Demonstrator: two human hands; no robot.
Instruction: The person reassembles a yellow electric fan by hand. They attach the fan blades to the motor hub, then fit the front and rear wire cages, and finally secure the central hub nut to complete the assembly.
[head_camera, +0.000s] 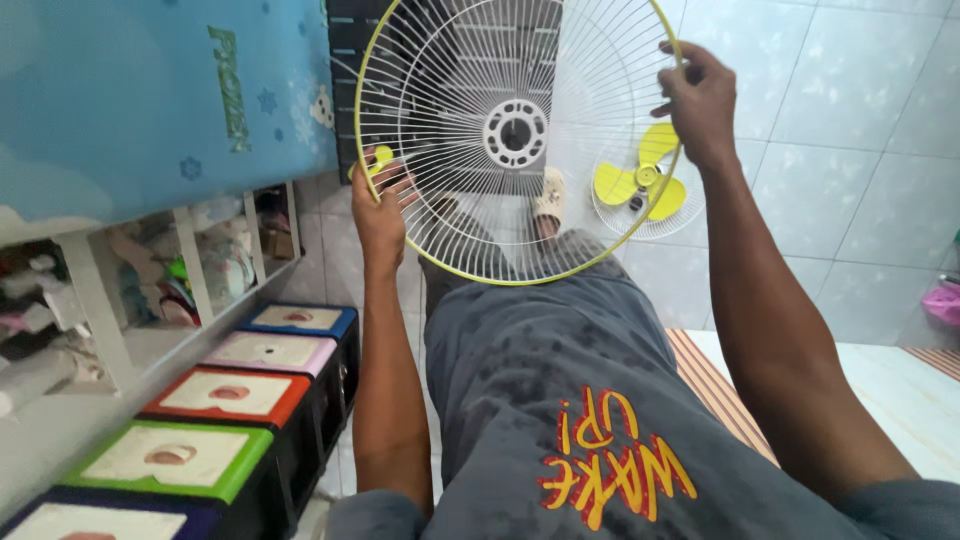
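- Fan grille (470, 190), white wire w/ yellow rim, is held up in front of the person, tilted, clear of the floor.
- Left hand (380, 212): fingers curled round the rim at its lower-left edge, thumb over the wires; firm grasp.
- Right hand (700, 100): fingers wrapped on the rim's upper-right edge, pinching it betw. thumb & fingertips.
- Beyond the right fingers, on the tiled floor: 2nd grille half w/ yellow fan blade (640, 180) lying in it, well apart from the held one.
- Judged progress: grille already separated from the fan; blade & other half not yet in hand, so the rest is left.
- Below the left fingers: row of coloured-lid storage boxes (225, 395) beside a shelf (150, 340).
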